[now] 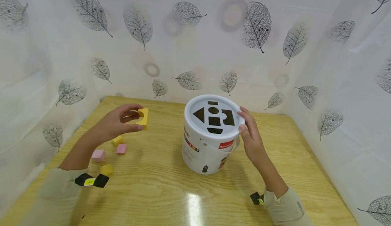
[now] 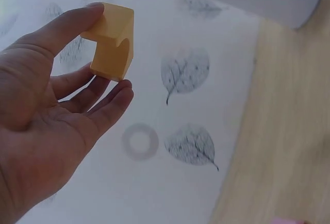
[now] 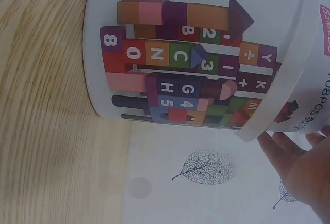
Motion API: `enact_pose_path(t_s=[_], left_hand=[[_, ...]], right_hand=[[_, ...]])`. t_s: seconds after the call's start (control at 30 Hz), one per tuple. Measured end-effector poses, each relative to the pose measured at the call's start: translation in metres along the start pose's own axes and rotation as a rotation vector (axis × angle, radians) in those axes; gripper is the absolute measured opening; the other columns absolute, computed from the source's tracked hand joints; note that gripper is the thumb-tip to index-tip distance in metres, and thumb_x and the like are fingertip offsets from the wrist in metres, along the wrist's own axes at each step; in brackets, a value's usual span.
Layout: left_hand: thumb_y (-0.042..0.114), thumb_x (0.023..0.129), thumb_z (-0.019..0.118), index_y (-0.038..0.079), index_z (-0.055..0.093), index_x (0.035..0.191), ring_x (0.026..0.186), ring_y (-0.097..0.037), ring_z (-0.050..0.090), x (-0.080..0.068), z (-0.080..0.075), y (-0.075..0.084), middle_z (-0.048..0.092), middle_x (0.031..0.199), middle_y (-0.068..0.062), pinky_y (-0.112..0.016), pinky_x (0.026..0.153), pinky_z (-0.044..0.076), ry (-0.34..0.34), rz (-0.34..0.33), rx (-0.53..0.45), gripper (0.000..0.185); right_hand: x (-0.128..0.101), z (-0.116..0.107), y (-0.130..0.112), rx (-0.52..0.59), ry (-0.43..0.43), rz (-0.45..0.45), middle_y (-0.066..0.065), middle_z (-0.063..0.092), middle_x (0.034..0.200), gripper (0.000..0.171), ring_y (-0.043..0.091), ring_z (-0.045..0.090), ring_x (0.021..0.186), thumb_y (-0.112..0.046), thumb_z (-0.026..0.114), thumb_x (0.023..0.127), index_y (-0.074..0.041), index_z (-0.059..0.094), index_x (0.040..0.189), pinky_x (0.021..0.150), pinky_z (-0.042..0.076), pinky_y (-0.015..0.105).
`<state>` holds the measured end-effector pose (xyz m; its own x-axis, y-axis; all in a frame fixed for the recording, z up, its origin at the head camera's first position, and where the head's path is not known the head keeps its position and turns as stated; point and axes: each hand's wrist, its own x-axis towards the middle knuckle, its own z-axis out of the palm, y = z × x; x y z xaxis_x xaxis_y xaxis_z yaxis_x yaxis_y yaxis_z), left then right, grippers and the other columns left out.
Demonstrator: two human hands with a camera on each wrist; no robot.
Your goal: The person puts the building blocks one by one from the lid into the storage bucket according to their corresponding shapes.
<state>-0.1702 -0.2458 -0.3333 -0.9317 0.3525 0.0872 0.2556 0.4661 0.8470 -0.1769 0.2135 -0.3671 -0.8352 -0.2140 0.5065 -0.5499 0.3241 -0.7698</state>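
Left hand (image 1: 111, 126) pinches the notched yellow block (image 1: 145, 120) aloft, left of the bucket (image 1: 193, 159), while the right hand (image 1: 253, 144) rests relaxed against the lid's rim (image 1: 190, 124); from here, I'd steady that rim and square the block gently.

Pale leaf-print sheeting (image 1: 195, 54) on three sides, wood-grain tabletop (image 1: 152, 188), bright glare (image 1: 194, 207)

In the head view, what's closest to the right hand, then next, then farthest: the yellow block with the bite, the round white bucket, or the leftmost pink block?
From the right hand:
1. Round white bucket, touching it, to its left.
2. Yellow notched block, further left, in the left hand.
3. Leftmost pink block, on the table's left side.
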Motion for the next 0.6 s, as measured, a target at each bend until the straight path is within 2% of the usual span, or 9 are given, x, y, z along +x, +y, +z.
enact_pose_path(t_s=[0.13,0.33,0.6], left_hand=[[0.029,0.090,0.078,0.014,0.043,0.148,0.136,-0.031,0.049,0.013,0.009,0.018,0.046,0.147,-0.007,-0.020,0.099,0.049,-0.004,0.045,0.017,0.070],[0.029,0.087,0.081,0.016,0.046,0.144,0.134,-0.026,0.051,0.033,0.023,0.046,0.047,0.145,-0.002,-0.041,0.108,0.047,-0.029,0.112,0.008,0.068],[0.034,0.083,0.084,0.014,0.049,0.143,0.132,-0.025,0.050,0.060,0.043,0.073,0.049,0.143,-0.002,-0.045,0.117,0.038,-0.081,0.191,0.023,0.072]], right_hand=[[0.000,0.000,0.000,-0.008,0.007,-0.005,0.000,0.027,0.164,0.044,0.026,0.026,0.151,-0.014,0.038,0.107,-0.013,0.042,0.151,0.112,0.030,0.014],[0.000,0.000,0.001,-0.008,0.008,-0.014,0.000,0.028,0.164,0.044,0.025,0.028,0.150,-0.014,0.038,0.107,-0.014,0.042,0.151,0.112,0.031,0.014],[0.000,0.000,0.001,-0.003,0.000,-0.010,-0.001,0.028,0.164,0.045,0.025,0.028,0.151,-0.015,0.037,0.107,-0.015,0.041,0.152,0.112,0.031,0.014]])
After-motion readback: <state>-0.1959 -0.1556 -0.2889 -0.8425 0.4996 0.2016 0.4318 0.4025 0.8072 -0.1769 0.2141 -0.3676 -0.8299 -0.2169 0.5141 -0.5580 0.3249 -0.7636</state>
